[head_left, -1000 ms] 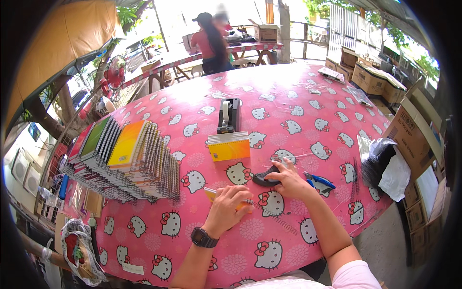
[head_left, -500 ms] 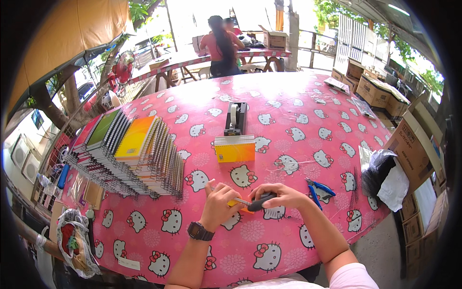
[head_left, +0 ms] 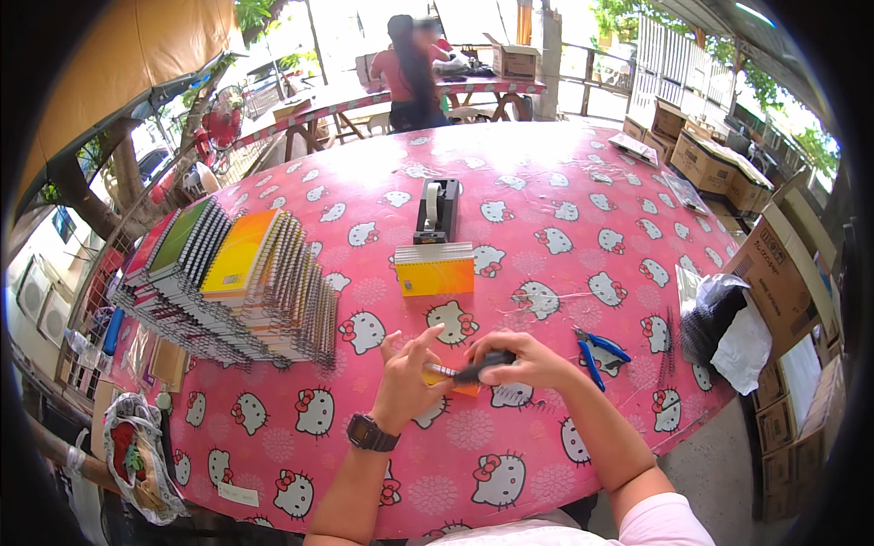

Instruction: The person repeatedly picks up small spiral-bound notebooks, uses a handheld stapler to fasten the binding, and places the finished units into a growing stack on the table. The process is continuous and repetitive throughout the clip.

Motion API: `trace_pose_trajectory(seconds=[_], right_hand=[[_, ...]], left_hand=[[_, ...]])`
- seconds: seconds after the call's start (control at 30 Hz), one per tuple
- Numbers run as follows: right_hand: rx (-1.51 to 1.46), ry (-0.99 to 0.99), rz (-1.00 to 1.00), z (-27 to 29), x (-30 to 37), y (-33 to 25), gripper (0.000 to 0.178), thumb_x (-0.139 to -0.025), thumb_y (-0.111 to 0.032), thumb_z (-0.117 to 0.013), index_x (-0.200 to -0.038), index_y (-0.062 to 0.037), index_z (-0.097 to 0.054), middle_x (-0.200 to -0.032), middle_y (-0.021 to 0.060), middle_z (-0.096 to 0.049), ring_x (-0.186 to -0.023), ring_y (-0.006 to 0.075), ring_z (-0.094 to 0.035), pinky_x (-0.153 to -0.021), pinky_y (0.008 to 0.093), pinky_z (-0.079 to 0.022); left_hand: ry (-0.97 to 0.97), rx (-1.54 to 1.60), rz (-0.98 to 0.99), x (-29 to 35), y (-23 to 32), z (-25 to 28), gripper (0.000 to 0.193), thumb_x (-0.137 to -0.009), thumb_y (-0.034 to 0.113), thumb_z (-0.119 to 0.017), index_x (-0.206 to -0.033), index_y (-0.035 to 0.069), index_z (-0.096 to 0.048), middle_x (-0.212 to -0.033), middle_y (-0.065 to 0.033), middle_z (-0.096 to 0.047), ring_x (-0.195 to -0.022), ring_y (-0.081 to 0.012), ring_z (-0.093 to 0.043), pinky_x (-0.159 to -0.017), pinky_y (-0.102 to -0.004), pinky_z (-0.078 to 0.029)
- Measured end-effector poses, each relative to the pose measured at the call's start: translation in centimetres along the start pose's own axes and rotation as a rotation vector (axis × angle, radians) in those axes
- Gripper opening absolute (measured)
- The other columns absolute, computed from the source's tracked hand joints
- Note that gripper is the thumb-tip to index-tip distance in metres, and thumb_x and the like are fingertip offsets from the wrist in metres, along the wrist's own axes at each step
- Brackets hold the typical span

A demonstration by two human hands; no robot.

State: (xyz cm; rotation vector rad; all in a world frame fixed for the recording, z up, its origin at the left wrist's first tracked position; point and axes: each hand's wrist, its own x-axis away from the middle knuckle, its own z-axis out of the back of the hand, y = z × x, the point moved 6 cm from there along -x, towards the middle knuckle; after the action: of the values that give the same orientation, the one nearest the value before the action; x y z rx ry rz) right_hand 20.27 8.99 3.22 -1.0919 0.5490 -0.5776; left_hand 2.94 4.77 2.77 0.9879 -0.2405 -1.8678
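A small yellow-orange spiral notebook (head_left: 468, 390) lies partly hidden beneath my hands, near the front middle of the table. My left hand (head_left: 407, 380), with a dark watch at the wrist, steadies its left side; the thumb presses down and the other fingers are raised. In my right hand (head_left: 517, 358) is a black-handled tool (head_left: 471, 372), held over the notebook's spiral edge. The tool's tip is too small to make out. Farther off, another yellow notebook (head_left: 435, 276) stands against a black tape dispenser (head_left: 438, 211).
Tall stacks of spiral notebooks (head_left: 238, 289) fill the left side of the pink patterned table (head_left: 437, 460). Blue-handled pliers (head_left: 599, 356) and a loose black wire coil (head_left: 663, 369) lie at right. Cardboard boxes (head_left: 777, 255) stand beyond the right edge. A person (head_left: 408, 77) is at a far table.
My left fingers have lifted and spread. The right hand and the black-handled tool have shifted slightly left over the notebook. The whole view has tilted a little.
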Motion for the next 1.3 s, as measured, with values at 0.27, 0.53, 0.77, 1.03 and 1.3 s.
trace_pose_trajectory(seconds=[0.27, 0.53, 0.77, 1.03, 1.3], right_hand=[[-0.136, 0.013, -0.192, 0.0, 0.2, 2.3, 0.045, -0.078, -0.042, -0.07, -0.099, -0.003, -0.061, -0.109, 0.0143, -0.063, -0.099, 0.0185, -0.057, -0.086, 0.0324, -0.045], [-0.033, 0.042, -0.375, 0.4, 0.2, 3.6, 0.048, -0.077, -0.041, -0.071, -0.102, -0.0019, -0.06, -0.115, 0.0139, -0.06, -0.102, 0.0179, -0.056, -0.09, 0.0318, -0.043], [-0.228, 0.101, -0.238, -0.2, -0.5, 2.7, 0.036, -0.079, -0.029, -0.07, -0.1, -0.0016, -0.06, -0.112, 0.0106, -0.062, -0.097, 0.0135, -0.056, -0.083, 0.0283, -0.044], [-0.052, 0.259, -0.242, 1.3, -0.2, 3.8, 0.035, -0.079, -0.029, -0.073, -0.099, -0.0021, -0.063, -0.104, 0.0091, -0.064, -0.094, 0.0127, -0.057, -0.08, 0.0292, -0.047], [-0.22, 0.267, -0.168, 1.5, -0.4, 4.4, 0.038, -0.077, -0.033, -0.074, -0.096, -0.0012, -0.063, -0.096, 0.0043, -0.062, -0.083, 0.0095, -0.055, -0.072, 0.0257, -0.045]], left_hand=[[0.033, -0.017, -0.045, 0.5, 0.7, -1.6, 0.091, -0.065, 0.024, -0.084, -0.14, 0.01, -0.035, -0.074, 0.0015, -0.063, -0.086, -0.0159, -0.063, -0.105, -0.0484, -0.02], [0.043, -0.102, -0.017, -0.9, 0.9, 0.8, 0.078, -0.066, 0.018, -0.083, -0.133, 0.007, -0.044, -0.085, -0.0025, -0.065, -0.09, -0.0186, -0.064, -0.105, -0.0483, -0.028], [0.003, 0.724, 0.459, 0.7, -5.6, 0.4, 0.03, -0.081, -0.002, -0.067, -0.11, 0.0, -0.062, -0.098, -0.0044, -0.065, -0.09, -0.0107, -0.062, -0.077, -0.024, -0.053], [0.076, 0.797, 0.494, 0.7, -5.4, -1.0, 0.027, -0.083, -0.005, -0.063, -0.11, -0.001, -0.063, -0.096, -0.0065, -0.068, -0.084, -0.0098, -0.063, -0.073, -0.0236, -0.054], [0.056, 0.865, 0.496, 0.9, -5.2, -2.1, 0.024, -0.083, -0.006, -0.063, -0.106, -0.004, -0.065, -0.094, -0.0069, -0.068, -0.082, -0.0095, -0.063, -0.073, -0.0223, -0.053]])
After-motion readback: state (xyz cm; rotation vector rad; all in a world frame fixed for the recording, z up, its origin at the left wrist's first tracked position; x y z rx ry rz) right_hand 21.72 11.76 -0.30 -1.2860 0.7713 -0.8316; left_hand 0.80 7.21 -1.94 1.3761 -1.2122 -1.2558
